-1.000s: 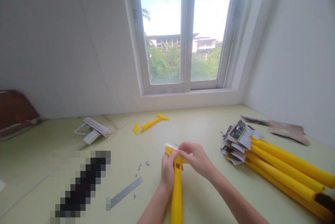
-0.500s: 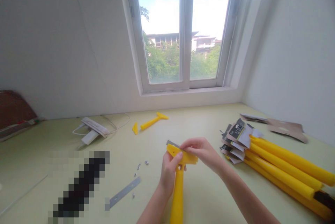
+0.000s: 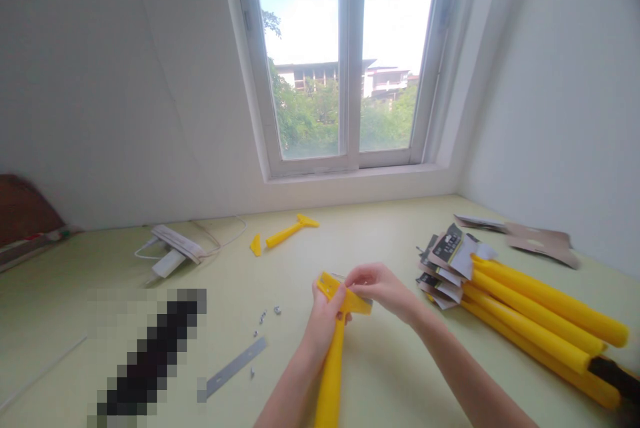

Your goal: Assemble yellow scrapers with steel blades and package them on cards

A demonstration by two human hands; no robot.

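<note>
My left hand (image 3: 326, 308) is closed around the head of a yellow long-handled scraper (image 3: 330, 371), its thumb pressed on the head's face. The handle runs down toward me, out of the bottom of the view. At the head's far edge my right hand (image 3: 377, 288) pinches a thin metal blade (image 3: 338, 275), mostly hidden by the fingers and the head. Left of my hands, another flat grey blade (image 3: 237, 367) with holes lies on the table. Several small screws and nuts (image 3: 263, 317) are scattered near it.
A second yellow scraper (image 3: 293, 231) and a loose yellow piece (image 3: 256, 245) lie farther back. Several yellow handles (image 3: 543, 321) with card packaging (image 3: 449, 251) are piled at right. A power strip (image 3: 177, 243) with cables sits back left. A pixelated black object (image 3: 155, 355) is at left.
The scraper head has tilted and its handle's lower end has swung left. The blade, which stuck out past the head's far-left edge, now shows only as a thin line there and grey at the right.
</note>
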